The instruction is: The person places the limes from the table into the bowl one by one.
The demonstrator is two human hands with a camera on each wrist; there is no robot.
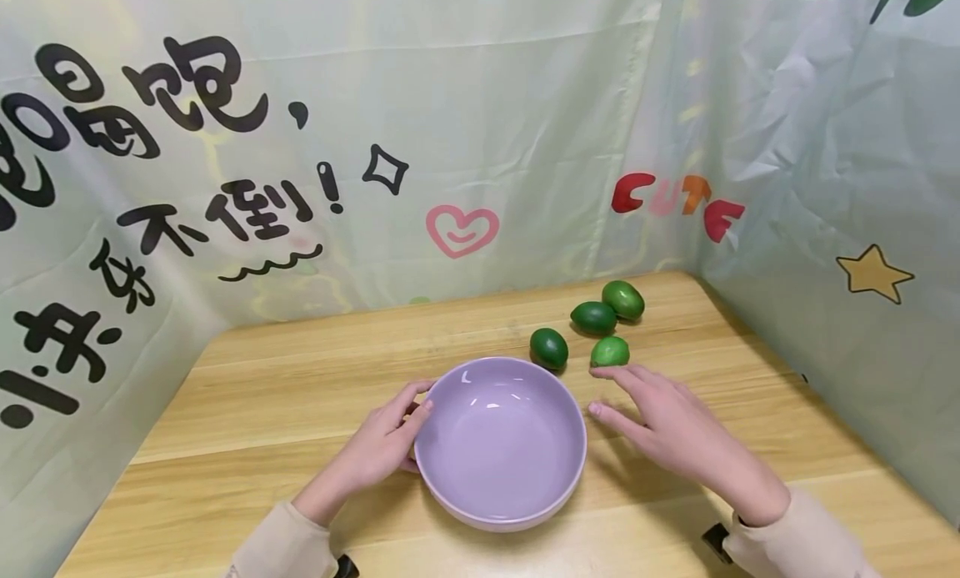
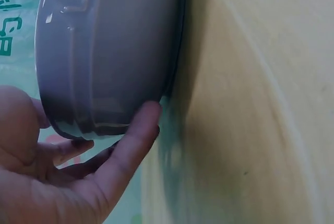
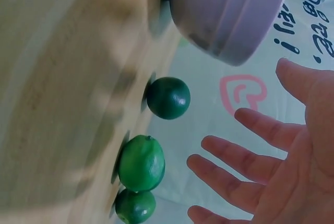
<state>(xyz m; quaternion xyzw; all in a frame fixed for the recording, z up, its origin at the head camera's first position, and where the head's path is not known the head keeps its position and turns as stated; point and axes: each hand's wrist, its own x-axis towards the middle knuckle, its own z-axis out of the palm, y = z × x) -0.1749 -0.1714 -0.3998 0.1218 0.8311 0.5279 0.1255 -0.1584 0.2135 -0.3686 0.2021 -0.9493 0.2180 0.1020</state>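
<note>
A lavender bowl (image 1: 501, 444) with raised lettering on its outer wall stands upright on the wooden table, nothing inside it. My left hand (image 1: 382, 436) grips its left side, thumb at the rim and fingers along the outer wall. In the left wrist view, one finger (image 2: 133, 145) reaches toward the bowl's base. To the right of the bowl, my right hand (image 1: 667, 419) hovers with fingers spread and holds nothing. Just beyond its fingertips lies a bright green lime (image 1: 610, 352). A dark green lime (image 1: 549, 349) sits close behind the bowl's right rim.
Farther back are another dark lime (image 1: 594, 319) and a green lime (image 1: 623, 300), side by side. Printed fabric (image 1: 465, 128) hangs behind the table (image 1: 300, 378) and along its sides.
</note>
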